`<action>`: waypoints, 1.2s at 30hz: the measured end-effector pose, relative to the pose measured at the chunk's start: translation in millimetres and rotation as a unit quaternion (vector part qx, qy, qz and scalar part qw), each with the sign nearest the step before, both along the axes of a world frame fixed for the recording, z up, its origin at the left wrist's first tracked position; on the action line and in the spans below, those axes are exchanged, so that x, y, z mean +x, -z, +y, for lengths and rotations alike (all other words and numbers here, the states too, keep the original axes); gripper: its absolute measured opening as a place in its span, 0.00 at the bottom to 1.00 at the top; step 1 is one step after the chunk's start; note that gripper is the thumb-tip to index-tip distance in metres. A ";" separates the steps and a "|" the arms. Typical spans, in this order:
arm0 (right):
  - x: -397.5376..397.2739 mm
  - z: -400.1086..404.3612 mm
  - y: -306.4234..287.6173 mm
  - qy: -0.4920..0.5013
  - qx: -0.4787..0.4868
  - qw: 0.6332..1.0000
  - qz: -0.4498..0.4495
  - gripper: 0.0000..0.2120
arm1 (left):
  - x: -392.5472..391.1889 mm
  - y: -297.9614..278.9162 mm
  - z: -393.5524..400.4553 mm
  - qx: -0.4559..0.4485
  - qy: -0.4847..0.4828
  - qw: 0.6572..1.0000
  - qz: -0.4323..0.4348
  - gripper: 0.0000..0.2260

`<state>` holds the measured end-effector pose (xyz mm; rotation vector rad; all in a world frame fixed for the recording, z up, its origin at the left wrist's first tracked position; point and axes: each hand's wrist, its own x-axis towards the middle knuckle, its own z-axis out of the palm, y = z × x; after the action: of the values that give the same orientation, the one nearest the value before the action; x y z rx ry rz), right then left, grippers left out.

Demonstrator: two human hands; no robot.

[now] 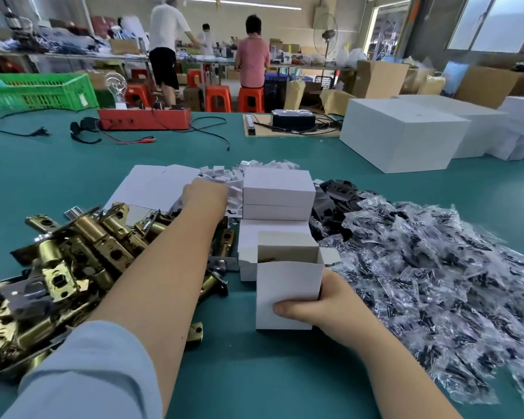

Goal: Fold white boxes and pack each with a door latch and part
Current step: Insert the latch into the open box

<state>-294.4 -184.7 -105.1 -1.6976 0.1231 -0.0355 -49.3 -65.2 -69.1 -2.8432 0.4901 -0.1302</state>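
Close to the desk's near edge, the right hand (316, 306) grips an open white box (286, 293) standing upright on the green desk (254, 373), thumb across its front face and fingers round its right side; the top flap is up, and something brassy shows dimly inside, too shadowed to name; toward the near left edge lies a heap of brass door latches (73, 261), some with silver faceplates; along the right side spreads a wide pile of small clear bags (436, 267) holding dark parts; just behind the held box lie closed white boxes, two stacked (277, 193) above a lower one; right of them sits a cluster of black plates (333, 198); the left hand (204, 193) reaches over the latches into a scatter of small white card pieces (233, 179) beside flat white sheets (152, 182); its fingers are hidden, so whether it grasps anything cannot be told; farther back, near the far right corner, stand large white cartons (403, 137); at the far edge sit a red device (144, 118) with cables and a black unit (292, 120); beyond the desk, people work at benches among orange stools (218, 98).
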 end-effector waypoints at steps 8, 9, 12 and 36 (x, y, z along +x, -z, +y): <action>-1.0 3.7 -2.6 0.015 -0.005 1.000 -0.005 0.20 | -44.0 -45.4 -1.7 -0.504 -0.007 0.862 0.061 0.22; -1.1 3.8 -2.7 0.016 -0.006 1.000 -0.007 0.20 | -55.7 -52.6 -0.2 -0.586 -0.001 0.808 0.059 0.21; -1.1 4.1 -1.9 0.016 -0.003 1.000 -0.010 0.20 | -99.8 -70.0 12.4 -0.766 0.021 0.643 -0.025 0.13; -3.6 8.9 3.9 0.039 -0.046 0.997 -0.045 0.18 | -201.4 -9.5 29.5 -0.602 0.330 0.720 -0.101 0.10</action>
<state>-297.9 -175.8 -109.0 -1.7789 0.1210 -0.1782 -250.6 -35.7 -59.7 -3.4566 1.9395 -1.3146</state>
